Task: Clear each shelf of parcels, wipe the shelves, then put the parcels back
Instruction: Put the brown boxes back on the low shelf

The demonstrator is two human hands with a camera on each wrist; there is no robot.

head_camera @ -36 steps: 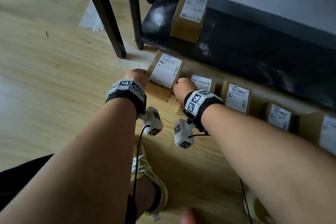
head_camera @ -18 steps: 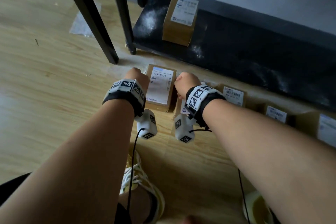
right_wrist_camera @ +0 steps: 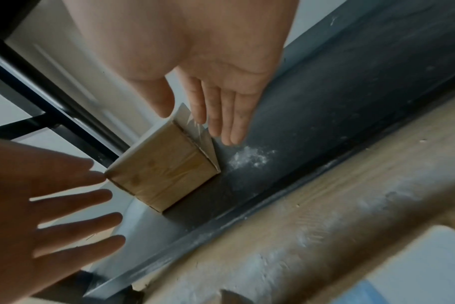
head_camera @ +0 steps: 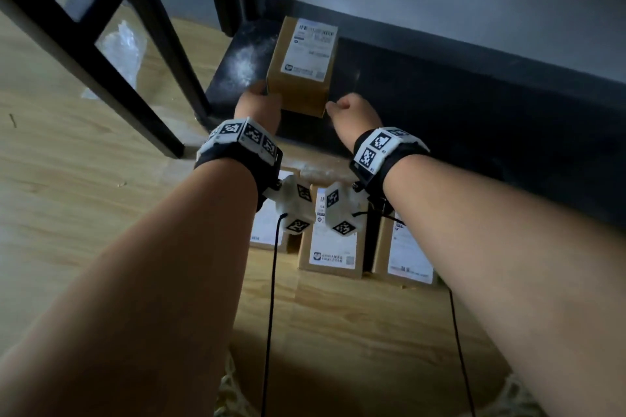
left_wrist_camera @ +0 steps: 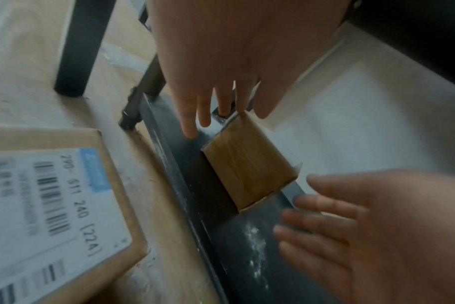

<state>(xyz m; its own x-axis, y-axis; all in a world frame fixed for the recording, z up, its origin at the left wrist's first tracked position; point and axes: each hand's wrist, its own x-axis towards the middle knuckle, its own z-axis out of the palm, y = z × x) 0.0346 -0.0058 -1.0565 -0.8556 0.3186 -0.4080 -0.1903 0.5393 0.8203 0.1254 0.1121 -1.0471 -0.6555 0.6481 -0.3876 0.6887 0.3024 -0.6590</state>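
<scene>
Brown cardboard parcel (head_camera: 303,69) flanked on dusty black shelf (head_camera: 440,105) by left hand (left_wrist_camera: 210,67), right hand (right_wrist_camera: 195,61); fingers spread, nothing gripped, positioned for two-sided lift.

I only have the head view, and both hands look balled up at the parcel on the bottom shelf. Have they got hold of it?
Observer: No. The left wrist view shows the left hand with straight fingers beside the parcel, not curled round it.
Operator: And the right?
Observer: Same. The right hand is flat, with its fingers straight along the parcel's taped side.
Operator: Is the shelf clean there?
Observer: No, a white dust patch lies on the shelf by those fingertips.
</scene>
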